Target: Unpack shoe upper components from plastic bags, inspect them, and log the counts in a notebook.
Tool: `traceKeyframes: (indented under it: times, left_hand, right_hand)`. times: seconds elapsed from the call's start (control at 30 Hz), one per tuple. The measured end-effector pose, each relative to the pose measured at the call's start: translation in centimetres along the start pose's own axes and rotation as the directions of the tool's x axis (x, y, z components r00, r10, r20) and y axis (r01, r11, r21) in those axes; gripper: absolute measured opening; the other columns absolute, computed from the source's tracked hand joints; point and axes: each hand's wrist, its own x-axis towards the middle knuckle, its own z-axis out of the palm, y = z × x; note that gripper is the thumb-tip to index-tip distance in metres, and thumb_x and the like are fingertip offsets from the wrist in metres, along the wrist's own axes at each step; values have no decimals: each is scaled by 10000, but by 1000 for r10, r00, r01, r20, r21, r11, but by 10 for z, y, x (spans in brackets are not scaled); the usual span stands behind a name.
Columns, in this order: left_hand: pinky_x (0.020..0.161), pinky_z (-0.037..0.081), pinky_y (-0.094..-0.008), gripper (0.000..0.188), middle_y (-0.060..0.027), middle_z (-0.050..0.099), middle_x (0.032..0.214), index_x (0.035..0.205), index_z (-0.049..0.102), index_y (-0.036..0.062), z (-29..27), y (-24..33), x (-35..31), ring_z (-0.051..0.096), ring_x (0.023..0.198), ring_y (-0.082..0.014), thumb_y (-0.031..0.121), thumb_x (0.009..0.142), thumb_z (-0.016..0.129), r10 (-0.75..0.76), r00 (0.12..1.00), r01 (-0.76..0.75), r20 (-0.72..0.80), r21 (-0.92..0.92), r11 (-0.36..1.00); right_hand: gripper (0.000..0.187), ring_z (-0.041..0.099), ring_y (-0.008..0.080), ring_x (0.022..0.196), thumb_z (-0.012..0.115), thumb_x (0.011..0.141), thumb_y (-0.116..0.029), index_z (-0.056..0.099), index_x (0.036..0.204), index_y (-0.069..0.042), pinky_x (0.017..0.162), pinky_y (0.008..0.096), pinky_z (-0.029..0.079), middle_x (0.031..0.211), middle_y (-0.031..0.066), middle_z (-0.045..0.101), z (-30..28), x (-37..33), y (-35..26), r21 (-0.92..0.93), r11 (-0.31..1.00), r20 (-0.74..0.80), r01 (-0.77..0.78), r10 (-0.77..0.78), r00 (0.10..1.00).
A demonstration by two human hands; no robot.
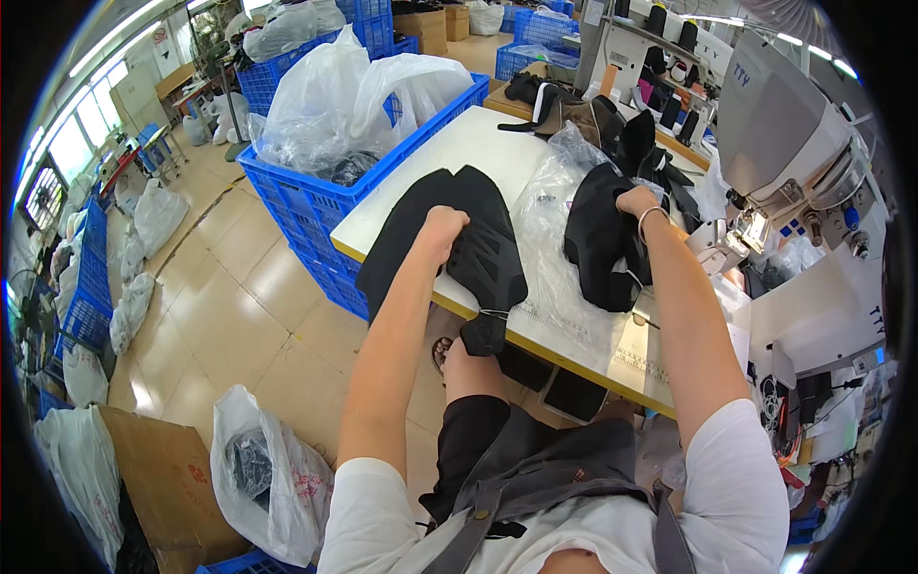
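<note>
My left hand (444, 232) is closed on a flat black shoe upper (486, 253), which hangs partly over the table's left edge. This upper has a rounded outline, raised strip-like patterns and a narrow lower end with a thin white string by it. My right hand (639, 202) is closed on another dark piece (595, 239), which looks like a folded black shoe upper. Clear plastic sheeting (545, 230) lies between the two pieces. To the right of my right hand stands a white-grey sewing machine (779, 124), its needle area lit.
The white table (483, 134) has a yellow edge. Blue crates (311, 225) with plastic bags stand against its left side. More black and brown pieces (588, 120) lie at its far end. A white sack (273, 478) and a cardboard box (167, 488) sit on the floor at lower left.
</note>
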Motion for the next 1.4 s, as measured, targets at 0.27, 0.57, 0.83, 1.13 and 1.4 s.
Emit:
traceKeyframes:
  times: [0.27, 0.57, 0.83, 1.13, 1.4]
  left_hand:
    - [882, 440, -399, 370, -265, 579, 1031, 957, 592, -56, 44, 31, -29, 552, 1011, -366, 247, 752, 646, 360, 928, -228, 94, 909, 350]
    - [1004, 318, -335, 890, -186, 353, 1359, 1357, 208, -59, 64, 93, -55, 391, 1226, -242, 313, 735, 724, 674, 690, -619, 265, -267, 739]
    - [769, 497, -286, 406, -86, 612, 1003, 1120, 534, -13, -11, 164, -131, 611, 871, -162, 175, 788, 675, 581, 794, -528, 178, -270, 805]
    - [861, 445, -384, 818, -306, 516, 1114, 1081, 503, -142, -96, 23, -23, 536, 1045, -367, 522, 644, 701, 193, 959, 82, -206, 858, 506]
    - [664, 499, -282, 714, -196, 620, 947, 1070, 542, -119, -100, 35, -40, 626, 805, -225, 480, 711, 691, -105, 978, 202, -182, 675, 710]
  right_hand:
    - [276, 569, 419, 963, 549, 739, -113, 625, 960, 36, 824, 486, 458, 991, 266, 592, -38, 6, 12, -189, 936, -347, 296, -346, 872]
    - [506, 507, 442, 991, 479, 739, -21, 362, 1211, 118, 846, 432, 443, 1104, 344, 450, -110, -185, -76, -520, 613, -786, 595, -615, -53]
    - [596, 427, 434, 1091, 549, 707, -65, 320, 1209, 160, 906, 412, 380, 1193, 341, 395, -140, -255, -108, -227, 468, -595, 854, -761, 259]
    - [724, 248, 425, 1281, 515, 824, -439, 270, 1339, 7, 980, 512, 328, 1384, 290, 217, 71, -192, -116, 118, 673, 15, 730, -737, 676]
    - [934, 538, 408, 990, 680, 678, -503, 326, 1210, 178, 850, 417, 448, 1098, 352, 477, 60, -172, -117, 208, 798, 23, 565, -582, 813]
